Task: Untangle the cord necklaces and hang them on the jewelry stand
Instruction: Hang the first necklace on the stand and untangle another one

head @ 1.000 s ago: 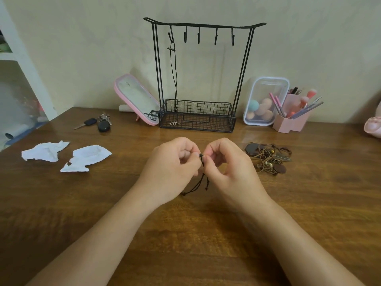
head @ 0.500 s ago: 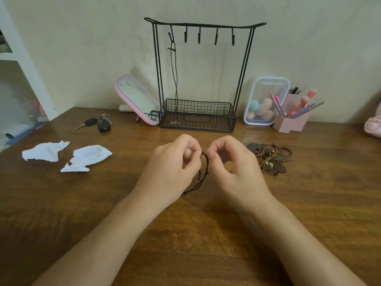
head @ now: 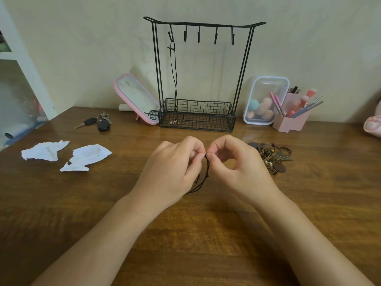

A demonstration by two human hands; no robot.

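Cord necklace (head: 206,169), thin and dark, dangles between the left hand (head: 175,172) and right hand (head: 237,168), both pinching its top just above the wooden table (head: 123,203). It looks light, limp and snag-prone; best held by the knots. Beyond, the jewelry stand (head: 203,23) stands against a pale wall (head: 82,48).

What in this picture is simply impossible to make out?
Head view:
1. Where the thin dark cord is pinched: fingertips of the left hand and right hand cover it.
2. How many necklaces form the tangled brown pile: too small, intertwined.
3. The rounded pink object at the right: cut off by the frame edge.
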